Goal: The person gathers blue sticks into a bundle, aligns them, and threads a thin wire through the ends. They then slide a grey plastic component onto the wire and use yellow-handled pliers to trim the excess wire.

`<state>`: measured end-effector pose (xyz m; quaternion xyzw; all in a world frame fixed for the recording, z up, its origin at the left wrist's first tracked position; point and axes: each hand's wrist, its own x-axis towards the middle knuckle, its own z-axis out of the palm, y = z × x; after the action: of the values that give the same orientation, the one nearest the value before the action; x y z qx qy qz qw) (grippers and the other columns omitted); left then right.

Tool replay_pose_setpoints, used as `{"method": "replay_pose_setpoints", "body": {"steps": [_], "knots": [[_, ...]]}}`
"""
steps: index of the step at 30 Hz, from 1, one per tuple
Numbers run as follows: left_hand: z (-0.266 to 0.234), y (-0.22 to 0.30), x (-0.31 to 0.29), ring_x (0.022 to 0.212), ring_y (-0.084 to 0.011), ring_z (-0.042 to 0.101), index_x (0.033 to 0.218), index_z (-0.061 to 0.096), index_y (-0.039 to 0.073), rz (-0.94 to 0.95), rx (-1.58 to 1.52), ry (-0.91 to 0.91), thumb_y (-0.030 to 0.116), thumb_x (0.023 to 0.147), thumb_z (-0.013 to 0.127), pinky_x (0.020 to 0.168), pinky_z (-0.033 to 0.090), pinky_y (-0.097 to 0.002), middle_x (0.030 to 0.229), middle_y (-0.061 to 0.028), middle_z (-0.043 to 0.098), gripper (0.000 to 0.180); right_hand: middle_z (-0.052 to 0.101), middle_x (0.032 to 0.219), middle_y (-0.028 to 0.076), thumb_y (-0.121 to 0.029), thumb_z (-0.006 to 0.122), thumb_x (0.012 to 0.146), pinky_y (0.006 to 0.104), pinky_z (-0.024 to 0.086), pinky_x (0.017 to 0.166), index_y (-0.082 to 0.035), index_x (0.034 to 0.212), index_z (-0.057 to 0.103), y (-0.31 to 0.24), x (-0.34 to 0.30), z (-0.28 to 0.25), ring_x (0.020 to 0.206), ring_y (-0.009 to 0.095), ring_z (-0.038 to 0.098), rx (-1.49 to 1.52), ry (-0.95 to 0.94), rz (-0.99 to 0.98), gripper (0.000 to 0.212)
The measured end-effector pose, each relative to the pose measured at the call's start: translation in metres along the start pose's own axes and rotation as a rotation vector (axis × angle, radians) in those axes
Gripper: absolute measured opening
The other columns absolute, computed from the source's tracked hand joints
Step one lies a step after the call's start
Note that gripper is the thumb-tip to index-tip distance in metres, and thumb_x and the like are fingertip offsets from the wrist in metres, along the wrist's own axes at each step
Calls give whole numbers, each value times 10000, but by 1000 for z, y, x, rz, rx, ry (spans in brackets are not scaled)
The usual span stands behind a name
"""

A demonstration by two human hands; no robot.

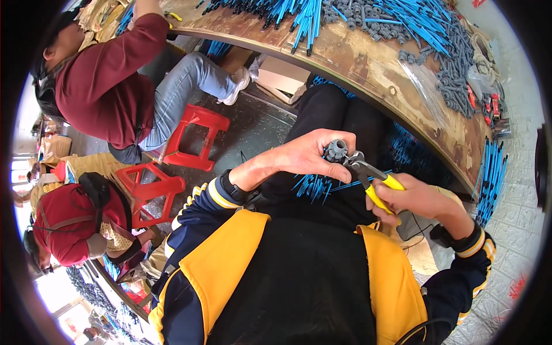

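In my left hand [313,152] is a grey ribbed plastic fitting [335,150], its round open end turned up between thumb and fingers. My right hand [405,198] is wrapped round the yellow grips of a pair of pliers [368,172]. The metal jaws of the pliers reach to the side of the fitting, close to my left thumb; whether they grip anything there is too small to tell. Below my hands a bunch of thin blue rods [313,187] lies over my dark trousers.
A worn wooden table [368,66] curves ahead, bearing blue rods [414,20] and a heap of grey fittings [454,75]. Red stools [198,135] stand to the left. A person in a maroon top [109,80] sits at the table; another [75,221] bends further back. A white wall [512,190] borders the right.
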<state>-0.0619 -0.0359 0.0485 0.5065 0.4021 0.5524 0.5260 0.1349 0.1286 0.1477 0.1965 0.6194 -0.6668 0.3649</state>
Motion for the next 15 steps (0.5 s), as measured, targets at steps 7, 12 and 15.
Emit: {"method": "replay_pose_setpoints", "body": {"steps": [7,12,15], "knots": [[6,4,4,689,-24,434,871,538,65,56,-17,-2,162,834,812,592,372,-244,714,63,491,293,629,712,68,-370,424,1049,243,473,612,0,964,587,-22,-16,2,664,148,656,85,-9,131,413],[1,3,-3,758,-70,506,870,535,59,-49,16,-7,161,763,866,669,424,-265,821,23,561,362,598,687,48,-377,422,1052,257,462,579,-19,919,569,4,2,0,592,123,593,52,-38,22,410],[4,3,-1,745,-69,504,864,537,59,-36,33,-34,150,757,868,657,421,-266,816,26,557,360,581,659,24,-424,438,1045,246,440,543,-28,892,569,4,-1,-4,563,98,561,57,-87,28,444]]}}
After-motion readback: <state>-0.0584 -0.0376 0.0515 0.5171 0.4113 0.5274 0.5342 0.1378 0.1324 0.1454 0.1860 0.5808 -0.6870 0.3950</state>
